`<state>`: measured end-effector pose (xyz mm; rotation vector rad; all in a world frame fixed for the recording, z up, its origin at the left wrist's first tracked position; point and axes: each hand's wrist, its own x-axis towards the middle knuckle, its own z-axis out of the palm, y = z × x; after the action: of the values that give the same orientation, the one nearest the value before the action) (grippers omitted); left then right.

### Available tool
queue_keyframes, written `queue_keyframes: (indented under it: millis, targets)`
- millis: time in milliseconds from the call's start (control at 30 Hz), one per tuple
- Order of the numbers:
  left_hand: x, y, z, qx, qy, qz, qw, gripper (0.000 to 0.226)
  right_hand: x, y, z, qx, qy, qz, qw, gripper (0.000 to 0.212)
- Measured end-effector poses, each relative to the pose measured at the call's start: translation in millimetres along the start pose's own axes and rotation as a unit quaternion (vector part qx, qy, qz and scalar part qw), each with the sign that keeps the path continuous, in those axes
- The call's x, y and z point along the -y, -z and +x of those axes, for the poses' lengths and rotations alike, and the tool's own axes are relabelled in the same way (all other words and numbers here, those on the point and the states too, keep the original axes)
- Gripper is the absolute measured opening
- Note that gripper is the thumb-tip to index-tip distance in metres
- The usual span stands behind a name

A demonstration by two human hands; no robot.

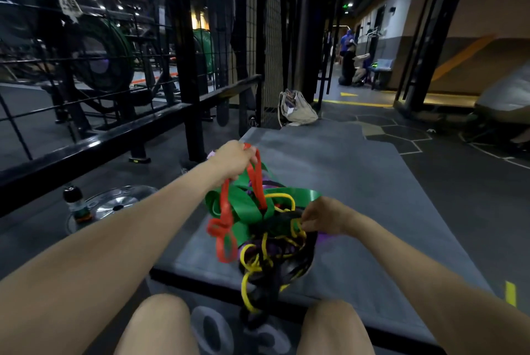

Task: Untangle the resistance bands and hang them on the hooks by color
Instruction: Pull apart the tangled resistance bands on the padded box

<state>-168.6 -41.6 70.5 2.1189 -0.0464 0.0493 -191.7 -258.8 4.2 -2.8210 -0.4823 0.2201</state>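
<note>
Fingers of the left hand (pixel 233 160) were curled tight round the red band (pixel 225 212), lifting it above the knotted heap of bands (pixel 266 228) on the grey box (pixel 358 182), while the right hand (pixel 322 218) pinched a yellow band (pixel 295 228) in the heap.

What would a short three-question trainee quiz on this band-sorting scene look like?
1. True or false: the left hand grips the red band.
2. What does the right hand pinch? A) yellow band B) green band C) bottle
3. Fill in: the tangle lies on a grey ____.

Key:
1. True; the band is lifted from the pile.
2. A, the yellow band; the green band lies beside it.
3. Mat.
</note>
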Motion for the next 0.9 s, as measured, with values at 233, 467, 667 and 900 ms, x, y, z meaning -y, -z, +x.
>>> queue_keyframes:
  millis: [233,467,667,900]
  targets:
    - [-10.5,13.8,19.3,-0.009,-0.087,0.338,0.937,0.035,14.7,23.2,21.3,-0.142,0.022,0.111,0.983,0.010]
    - [-12.9,-4.9,32.5,0.048,-0.205,0.089,0.974,0.021,45.8,36.9,52.0,-0.190,0.074,0.391,0.897,0.046]
    - [9.4,-5.3,48.3,0.000,-0.154,0.043,0.987,0.014,17.0,23.0,71.5,-0.139,0.001,0.207,0.968,0.052]
    - [22.7,-1.9,57.3,-0.030,-0.104,0.057,0.992,0.019,5.2,-6.2,80.8,-0.043,0.016,0.038,0.998,0.051]
